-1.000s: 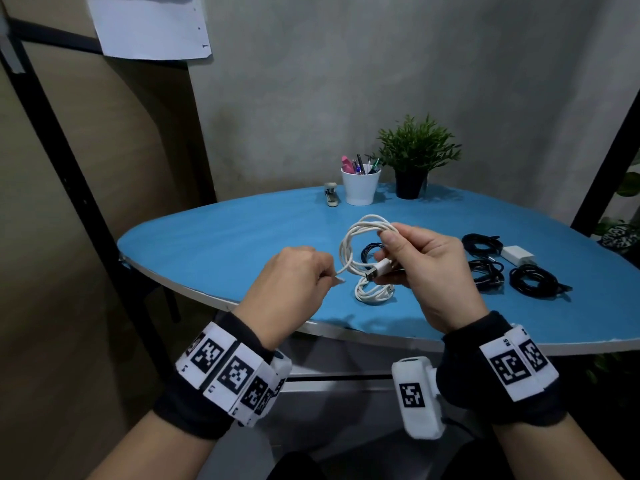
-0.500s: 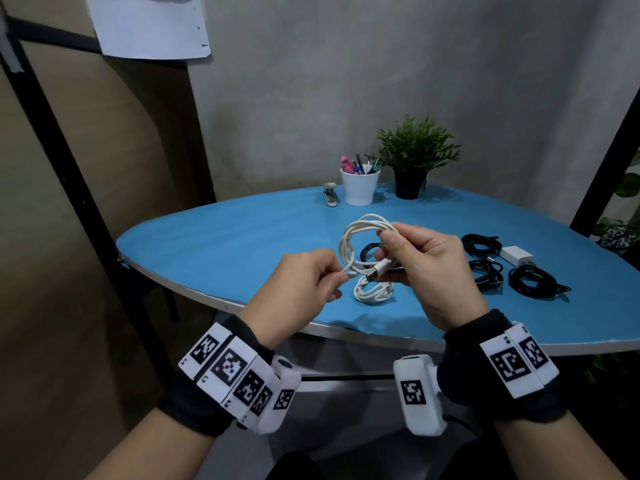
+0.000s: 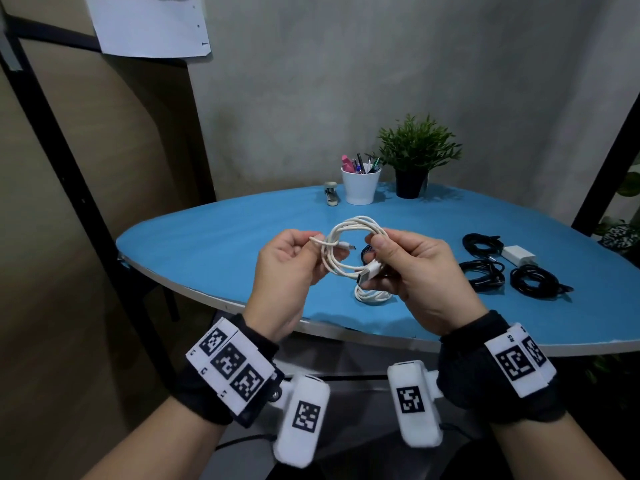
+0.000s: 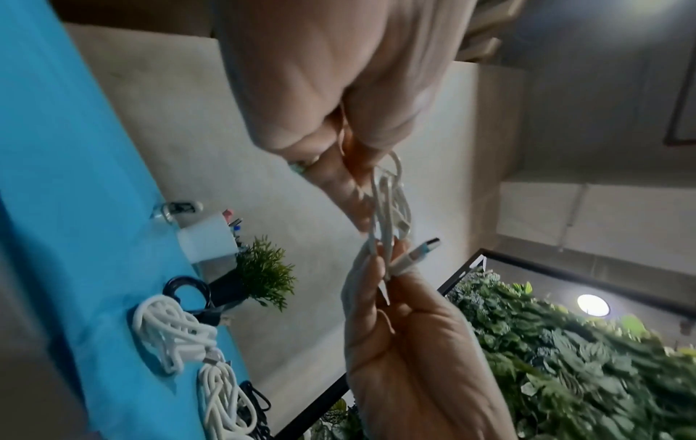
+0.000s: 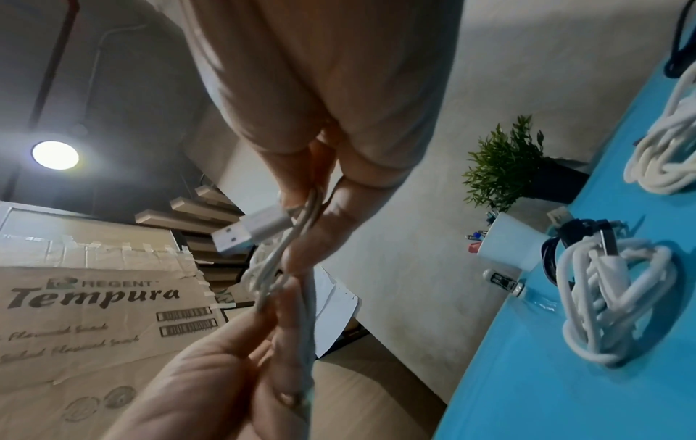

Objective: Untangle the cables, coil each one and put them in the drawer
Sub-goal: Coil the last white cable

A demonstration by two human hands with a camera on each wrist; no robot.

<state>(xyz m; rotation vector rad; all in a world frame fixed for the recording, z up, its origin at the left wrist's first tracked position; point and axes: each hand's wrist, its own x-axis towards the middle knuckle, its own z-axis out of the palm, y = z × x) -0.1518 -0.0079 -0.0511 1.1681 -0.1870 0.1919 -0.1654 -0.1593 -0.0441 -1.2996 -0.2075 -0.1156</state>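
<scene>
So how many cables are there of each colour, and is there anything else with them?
White cables: 3 (one held up, two lying coiled)
Black cables: 4
White charger plug: 1
Total: 8

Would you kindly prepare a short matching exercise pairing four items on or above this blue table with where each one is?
Things:
1. white cable
2. white charger
3. pen cup
4. coiled white cable

Places:
A. at the table's far edge, beside the potted plant
B. held in both hands above the table
C. lying on the table below the hands
D. among the black cables on the right

Pairs: 1-B, 2-D, 3-A, 4-C
</scene>
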